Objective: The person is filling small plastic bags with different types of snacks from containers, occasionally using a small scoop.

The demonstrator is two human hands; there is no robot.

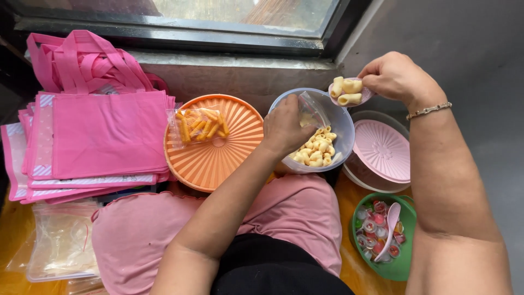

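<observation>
Our left hand (pixel 284 127) pinches a small clear bag (pixel 312 111) over the snack bowl (pixel 343 127); our right hand (pixel 394 76) grips a pink scoop (pixel 349 93) of shells above it.

Bag stack (pixel 103 134) lies far left; lid (pixel 215 145) just right of it, snack packet (pixel 197 125) on top. Bowl (pixel 322 131) right of lid, snacks (pixel 316 153) inside. Covered container (pixel 382 153) further right; tub (pixel 401 262) of jelly cups (pixel 374 226) nearer the person.
</observation>
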